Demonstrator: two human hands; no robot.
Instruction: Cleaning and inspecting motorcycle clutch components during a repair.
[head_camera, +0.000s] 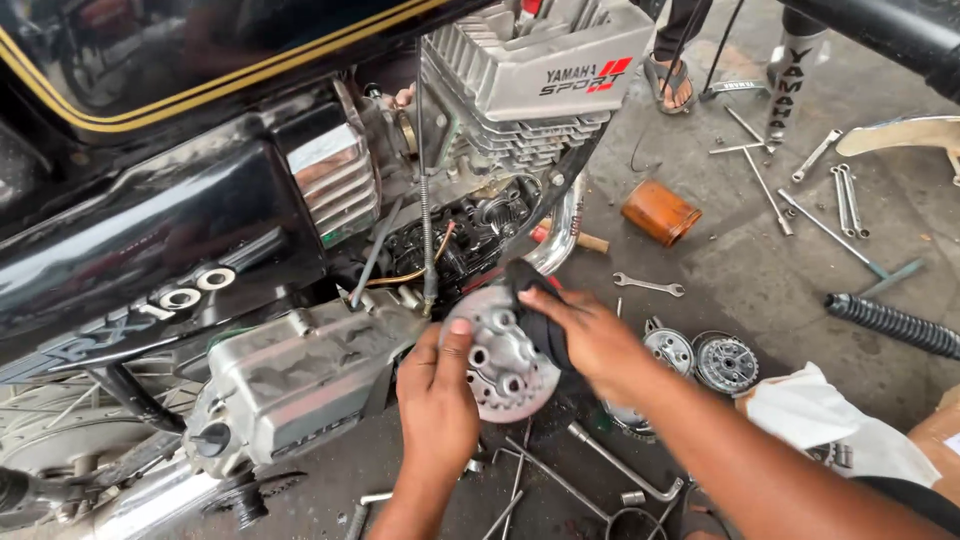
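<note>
So the round metal clutch plate (503, 355) is being held up right at the open side of the motorcycle engine (470, 235), just below the finned cylinder (520, 100) and beside the silver crankcase cover (300, 375). The left hand (438, 400) has its grip closed on the plate's lower left edge, thumb pressed flat on the face near the holes, fingers hidden behind it. The right hand (590, 335) is clenched around a black rag (535, 310) and is pushing that against the plate's upper right side. My read on handling: it's a cast metal disc with raised bosses and holes, so stiff and fairly hefty for its size, and most likely oily, which means slippery on the flat faces. Best place to hold it looks like the rim, or hook a thumb against one of the raised posts like the left hand is doing. It won't flex, but dropping it on the concrete floor (760, 270) could nick the edge. More clutch parts (700, 355) sit on the floor just beside the right forearm, with an open-ended spanner (648, 285), an orange-brown can (660, 212) and a white cloth (820, 420) scattered nearby.
</note>
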